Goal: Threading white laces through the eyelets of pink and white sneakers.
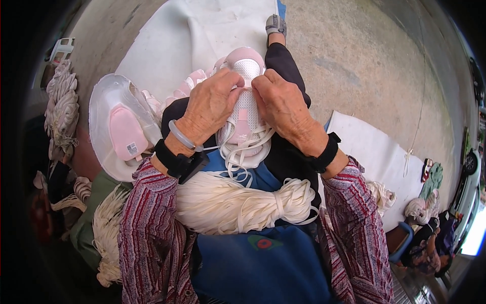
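On my lap lies a pink and white sneaker [244, 65], its toe pointing away from me and its white mesh tongue facing up. Both hands meet over the lower end of its lacing area. My left hand [215, 99] is closed in a pinch at the left eyelet edge, and my right hand [284, 104] pinches at the right edge. A short stretch of white lace runs between the fingertips, which are partly hidden. Loose ends of the white shoelace [244, 148] trail over the pink tongue tab and heel. Close to me rests a thick bundle of white laces [233, 202].
Left of my lap, a translucent plastic liner [104, 126] holds a pink insole-like piece [125, 133]. More pink and white shoes [190, 83] lie beyond my left hand. Another lace bundle [109, 228] hangs at lower left. White sheets [162, 40] cover parts of the concrete floor; another person [428, 253] sits at right.
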The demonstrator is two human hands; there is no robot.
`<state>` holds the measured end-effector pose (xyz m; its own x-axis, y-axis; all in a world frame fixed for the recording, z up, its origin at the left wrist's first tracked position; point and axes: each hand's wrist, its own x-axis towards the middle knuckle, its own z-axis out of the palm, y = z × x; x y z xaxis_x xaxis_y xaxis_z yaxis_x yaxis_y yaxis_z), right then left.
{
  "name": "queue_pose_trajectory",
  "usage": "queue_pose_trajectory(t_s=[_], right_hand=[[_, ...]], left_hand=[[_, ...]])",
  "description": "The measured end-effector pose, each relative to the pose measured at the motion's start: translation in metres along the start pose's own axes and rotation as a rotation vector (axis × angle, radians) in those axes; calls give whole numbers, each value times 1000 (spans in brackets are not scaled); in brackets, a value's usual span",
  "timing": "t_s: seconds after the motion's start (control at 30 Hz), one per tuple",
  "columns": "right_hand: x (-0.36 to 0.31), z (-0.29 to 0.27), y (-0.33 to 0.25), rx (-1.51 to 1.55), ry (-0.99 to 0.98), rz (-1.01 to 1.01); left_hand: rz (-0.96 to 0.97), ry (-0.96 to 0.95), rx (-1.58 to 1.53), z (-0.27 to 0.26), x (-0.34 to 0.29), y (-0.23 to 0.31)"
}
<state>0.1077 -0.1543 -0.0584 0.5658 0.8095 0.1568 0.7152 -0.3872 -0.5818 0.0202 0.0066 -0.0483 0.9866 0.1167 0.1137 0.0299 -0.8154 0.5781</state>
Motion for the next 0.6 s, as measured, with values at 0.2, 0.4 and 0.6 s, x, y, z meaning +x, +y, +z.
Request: queue_pose_trajectory(t_s=[0.2,0.4,0.6], right_hand=[[5,1,9,169,75,54],[3,0,3,69,13,24],[12,-5,5,38,-10,-134]], left_hand=[[18,14,-10,2,4,0],[-15,2,-20,1,2,0],[7,22,-43,2,1,-3]])
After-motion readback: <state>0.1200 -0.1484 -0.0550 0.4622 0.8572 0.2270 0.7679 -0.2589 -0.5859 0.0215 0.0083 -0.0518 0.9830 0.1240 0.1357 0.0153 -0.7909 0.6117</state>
